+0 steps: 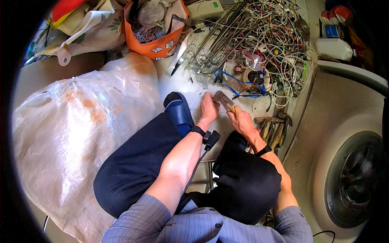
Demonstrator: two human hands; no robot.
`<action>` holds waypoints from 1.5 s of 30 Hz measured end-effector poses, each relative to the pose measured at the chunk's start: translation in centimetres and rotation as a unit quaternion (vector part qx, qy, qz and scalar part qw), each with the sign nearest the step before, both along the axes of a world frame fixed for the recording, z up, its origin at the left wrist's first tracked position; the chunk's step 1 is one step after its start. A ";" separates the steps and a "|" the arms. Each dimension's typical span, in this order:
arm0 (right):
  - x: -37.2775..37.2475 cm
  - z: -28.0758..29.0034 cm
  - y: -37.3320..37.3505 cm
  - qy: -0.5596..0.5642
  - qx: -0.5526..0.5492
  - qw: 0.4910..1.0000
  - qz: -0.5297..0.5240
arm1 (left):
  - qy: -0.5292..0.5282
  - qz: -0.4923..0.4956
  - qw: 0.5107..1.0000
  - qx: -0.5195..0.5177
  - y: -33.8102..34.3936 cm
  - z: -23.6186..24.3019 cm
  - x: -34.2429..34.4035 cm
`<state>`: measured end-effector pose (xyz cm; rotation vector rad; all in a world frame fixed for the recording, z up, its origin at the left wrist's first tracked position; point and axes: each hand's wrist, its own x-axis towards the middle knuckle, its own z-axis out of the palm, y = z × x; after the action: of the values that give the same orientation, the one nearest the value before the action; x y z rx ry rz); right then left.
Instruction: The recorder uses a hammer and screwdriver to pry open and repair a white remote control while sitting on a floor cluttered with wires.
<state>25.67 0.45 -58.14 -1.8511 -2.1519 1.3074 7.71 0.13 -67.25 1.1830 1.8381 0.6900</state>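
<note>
In my right hand (242,122) is a hammer, gripped by its wooden handle close to the head. The grey metal hammer head (221,99) points up and left, right beside my left hand (209,107). My left hand is closed, fingers curled down toward the pale floor, and whatever it pinches is hidden. Just beyond both hands lies a looped blue cable (243,92) at the near edge of a tangled heap of wires (279,44). Both my wrists carry black bands.
Long thin metal rods (221,34) lie across the heap's left part. Several wooden-handled tools (277,129) rest right of my right hand. An orange bag (162,49) of scrap stands far left, a large white sack (60,133) nearer. A front-loading washing machine (312,133) flanks the right.
</note>
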 end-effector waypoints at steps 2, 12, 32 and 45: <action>0.7 0.2 -0.6 0.041 0.001 0.996 -0.084 | 0.016 -0.002 1.000 -0.023 0.3 0.1 0.4; 2.0 1.7 -2.1 0.049 -0.005 0.991 -0.122 | -0.076 0.075 0.990 -0.093 -0.7 -0.4 -2.3; 4.6 1.6 -13.4 0.006 -0.108 0.981 -0.161 | 0.152 0.136 0.892 -0.403 -17.2 2.7 0.1; 3.7 2.6 -13.0 0.042 -0.090 0.973 -0.209 | 0.153 0.094 0.984 -0.001 1.7 3.8 -3.0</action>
<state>29.32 -12.56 -55.54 -2.1139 -1.5285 1.4803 4.75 1.87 -63.47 1.1757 2.2287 0.6359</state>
